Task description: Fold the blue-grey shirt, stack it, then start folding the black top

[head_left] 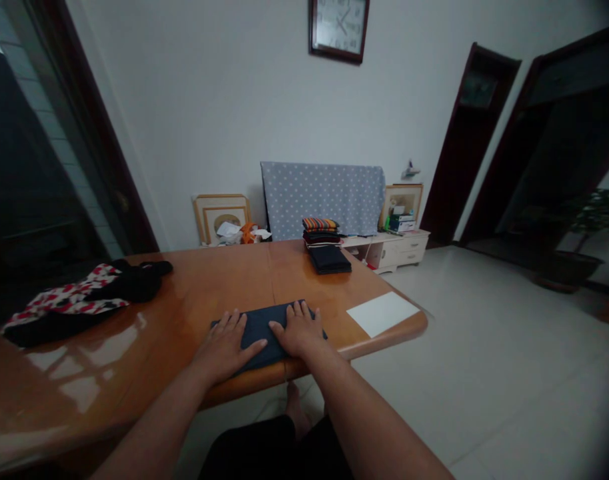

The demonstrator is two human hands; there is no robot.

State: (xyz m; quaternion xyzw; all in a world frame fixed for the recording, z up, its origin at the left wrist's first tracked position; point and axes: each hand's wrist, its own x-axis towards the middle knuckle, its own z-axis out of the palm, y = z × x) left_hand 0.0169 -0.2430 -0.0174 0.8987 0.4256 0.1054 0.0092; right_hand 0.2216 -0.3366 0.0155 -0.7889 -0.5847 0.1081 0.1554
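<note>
A folded dark blue cloth (258, 323) lies near the front edge of a glossy wooden table (184, 293). My left hand (225, 347) rests flat on the cloth's left end, fingers spread. My right hand (298, 328) lies flat on its right part, fingers stretched out. Neither hand grips anything. Farther back on the table sits a stack of folded cloths (326, 252), with a striped one on top and a dark one at the front.
A red, white and black garment heap (79, 299) lies at the table's left. A white sheet (382, 313) sits near the right edge. Behind the table are picture frames (220, 217), a dotted covered board (322, 198), a low white cabinet (397, 250) and a wall clock (339, 28).
</note>
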